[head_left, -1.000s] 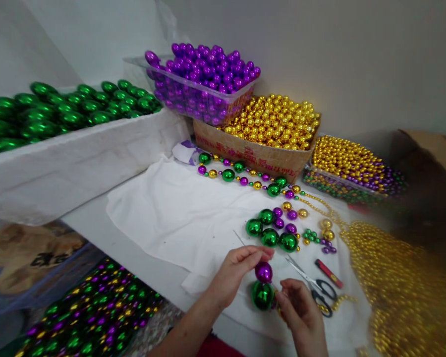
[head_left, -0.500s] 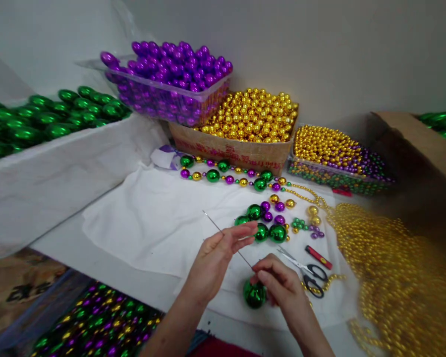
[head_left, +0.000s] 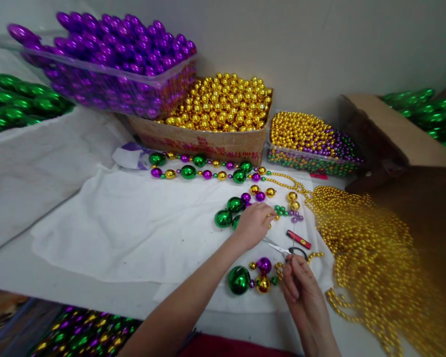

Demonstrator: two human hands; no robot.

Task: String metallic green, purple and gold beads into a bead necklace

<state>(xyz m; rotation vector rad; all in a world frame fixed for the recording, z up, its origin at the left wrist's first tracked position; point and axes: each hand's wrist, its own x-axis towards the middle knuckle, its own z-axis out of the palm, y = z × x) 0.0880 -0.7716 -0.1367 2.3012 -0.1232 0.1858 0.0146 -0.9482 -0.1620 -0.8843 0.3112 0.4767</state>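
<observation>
Scene: I looked down on a worktop (head_left: 78, 280) spread with a white cloth (head_left: 134, 223).
Left hand: my left hand (head_left: 254, 223) reached forward, fingers curled down over the loose beads (head_left: 225, 215). I could not tell whether it gripped one.
Right hand: my right hand (head_left: 305, 297) was pinched shut on a thin needle (head_left: 293, 233), which pointed up and away from me.
Short strand: it lay on the cloth just left of my right hand and carried a large green ball (head_left: 239, 280), a purple ball (head_left: 263, 265), a gold ball (head_left: 263, 283) and a few small beads between them.
Done: I judged that only this handful had been threaded.
Left to do: a finished strand (head_left: 200, 166) near the back ran far longer, so most of the threading seemed not yet done.
Nearby: scissors (head_left: 282, 248) and a red tool (head_left: 299, 239) lay between my hands, and a heap of gold bead strings (head_left: 364, 238) lay to the right.
</observation>
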